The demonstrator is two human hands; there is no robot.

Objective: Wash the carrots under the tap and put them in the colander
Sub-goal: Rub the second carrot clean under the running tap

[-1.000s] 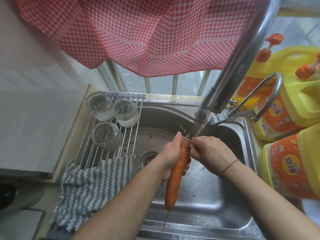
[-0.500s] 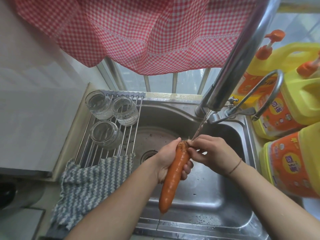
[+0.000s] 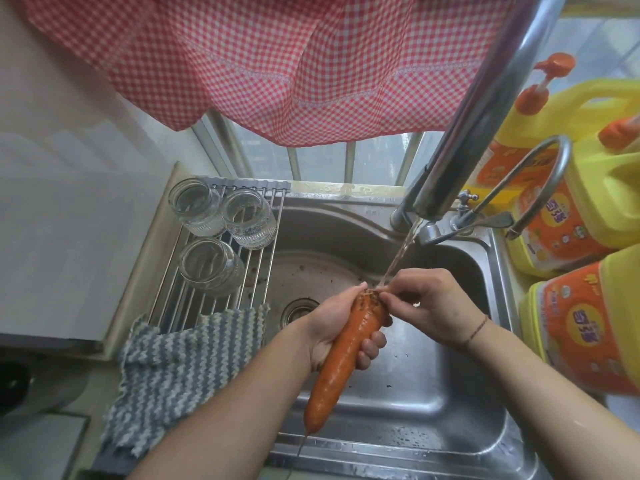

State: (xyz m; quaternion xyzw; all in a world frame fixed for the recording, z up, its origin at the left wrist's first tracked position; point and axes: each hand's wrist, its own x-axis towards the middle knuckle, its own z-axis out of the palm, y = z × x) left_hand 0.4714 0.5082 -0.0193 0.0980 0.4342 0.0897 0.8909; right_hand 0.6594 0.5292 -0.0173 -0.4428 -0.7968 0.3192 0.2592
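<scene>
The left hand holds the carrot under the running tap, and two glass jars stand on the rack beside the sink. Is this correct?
Not quite: the head view shows three glass jars on the rack, not two. The rest is right: the left hand holds the carrot under the running tap.

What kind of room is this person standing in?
Most likely a home kitchen: a steel sink with a running tap, glass jars on a drying rack, and big dish soap jugs alongside.
</scene>
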